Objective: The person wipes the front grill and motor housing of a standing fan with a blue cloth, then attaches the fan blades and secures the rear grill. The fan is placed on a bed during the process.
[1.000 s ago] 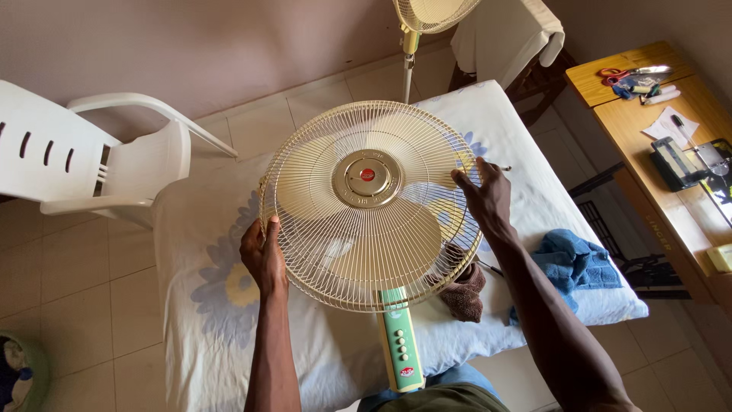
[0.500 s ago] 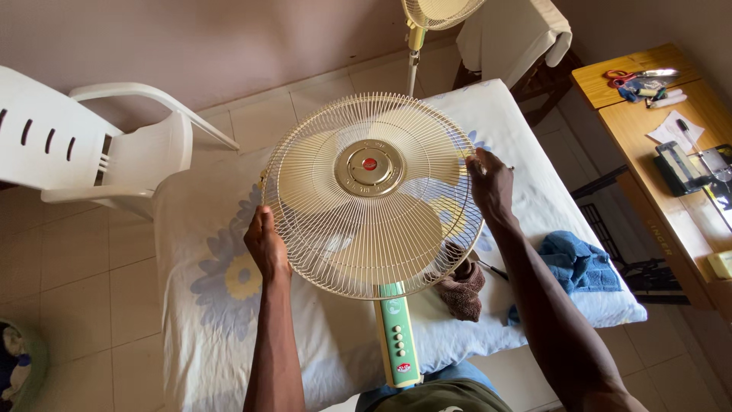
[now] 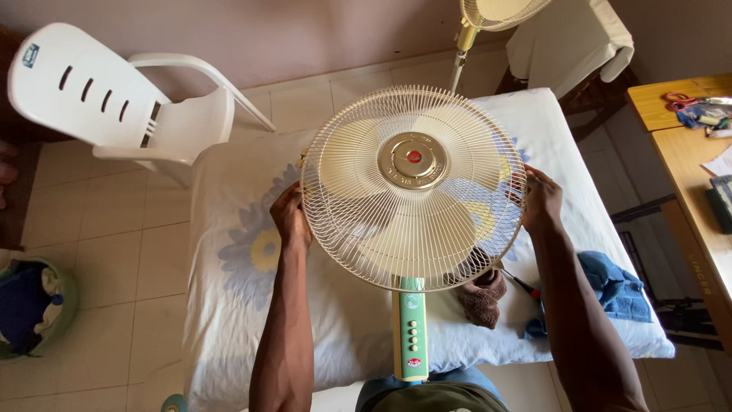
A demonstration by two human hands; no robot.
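A cream fan (image 3: 412, 187) with a round wire grille and a metal centre cap lies face up over a cloth-covered table (image 3: 229, 297). Its green stem with buttons (image 3: 412, 328) points toward me. My left hand (image 3: 290, 216) grips the grille's left rim. My right hand (image 3: 541, 200) grips the right rim. Cream blades show through the wires.
A white plastic chair (image 3: 122, 107) stands at the back left. A brown cloth (image 3: 482, 296), a screwdriver (image 3: 521, 284) and a blue cloth (image 3: 616, 287) lie on the table's right. A wooden bench (image 3: 690, 152) with tools is far right; another fan (image 3: 488, 15) stands behind.
My head view has shifted, so the fan sits further right. My right hand has slid down the right rim, and my left hand has moved up the left rim.
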